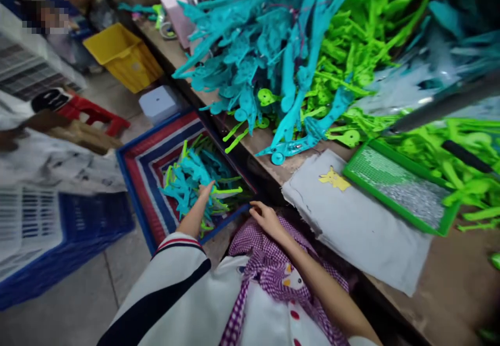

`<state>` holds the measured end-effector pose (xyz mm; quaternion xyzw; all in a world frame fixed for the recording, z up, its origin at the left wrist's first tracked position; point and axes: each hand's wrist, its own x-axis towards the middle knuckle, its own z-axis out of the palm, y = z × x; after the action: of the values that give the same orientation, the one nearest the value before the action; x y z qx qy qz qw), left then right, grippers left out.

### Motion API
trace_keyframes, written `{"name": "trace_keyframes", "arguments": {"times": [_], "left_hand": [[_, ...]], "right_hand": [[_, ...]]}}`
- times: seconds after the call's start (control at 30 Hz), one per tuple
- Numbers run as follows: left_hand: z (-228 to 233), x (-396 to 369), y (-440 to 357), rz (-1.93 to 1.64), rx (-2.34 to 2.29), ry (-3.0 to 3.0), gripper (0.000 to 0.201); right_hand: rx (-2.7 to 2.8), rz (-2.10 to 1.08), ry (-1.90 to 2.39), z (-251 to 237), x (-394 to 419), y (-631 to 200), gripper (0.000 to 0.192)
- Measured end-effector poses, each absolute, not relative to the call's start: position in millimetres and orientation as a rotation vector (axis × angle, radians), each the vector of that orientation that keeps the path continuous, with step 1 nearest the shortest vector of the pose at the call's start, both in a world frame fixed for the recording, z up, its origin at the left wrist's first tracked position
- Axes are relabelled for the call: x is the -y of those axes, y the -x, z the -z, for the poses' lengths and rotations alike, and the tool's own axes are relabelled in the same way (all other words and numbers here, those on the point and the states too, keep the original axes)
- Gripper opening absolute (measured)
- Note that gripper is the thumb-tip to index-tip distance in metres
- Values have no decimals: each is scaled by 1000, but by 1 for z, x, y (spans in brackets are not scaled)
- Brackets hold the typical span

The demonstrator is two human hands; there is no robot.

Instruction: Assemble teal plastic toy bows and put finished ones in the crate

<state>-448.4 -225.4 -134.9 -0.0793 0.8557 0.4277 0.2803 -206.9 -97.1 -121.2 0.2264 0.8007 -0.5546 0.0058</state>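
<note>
My left hand (204, 194) reaches down into a striped red, white and blue woven bag (145, 164) on the floor. It rests on the pile of teal and green plastic parts (191, 176) inside, fingers on a green piece; whether it grips it is unclear. My right hand (264, 217) hovers empty above my purple checked apron (269, 262), fingers apart, by the bag's near edge and under the table's edge.
The wooden table (449, 283) carries a big heap of teal parts (265, 49) and green parts (363, 38), a grey cloth (363, 231) and a green tray (398, 187). On the floor stand a yellow bin (123, 57), a blue crate (58, 236) and a red stool (94, 112). Another person sits at the far left.
</note>
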Motion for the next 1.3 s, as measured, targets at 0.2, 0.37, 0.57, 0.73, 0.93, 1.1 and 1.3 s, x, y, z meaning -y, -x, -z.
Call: {"name": "trace_keyframes", "arguments": {"times": [0.2, 0.37, 0.57, 0.73, 0.93, 1.1, 1.3], "left_hand": [[124, 198, 447, -964, -2560, 35, 65], [89, 176, 357, -1210, -2465, -600, 34], [-9, 39, 275, -1644, -2029, -1152, 26], [-69, -42, 224, -1848, -1795, -1140, 34], [-98, 1, 289, -1786, -2016, -1832, 26], [-152, -30, 407, -1430, -2679, -1732, 32], [-96, -49, 391, -514, -2555, -1754, 76]], "right_hand": [[-2588, 1649, -661, 74, 82, 149, 29], [-2540, 1722, -994, 40, 80, 75, 35], [-2606, 1783, -946, 33, 77, 72, 31], [-2677, 1809, -993, 31, 70, 67, 31], [-2507, 1956, -1418, 13, 86, 17, 32], [-2618, 1998, -1211, -14, 63, 32, 30], [-2597, 1996, -1306, -1, 40, 51, 34]]}}
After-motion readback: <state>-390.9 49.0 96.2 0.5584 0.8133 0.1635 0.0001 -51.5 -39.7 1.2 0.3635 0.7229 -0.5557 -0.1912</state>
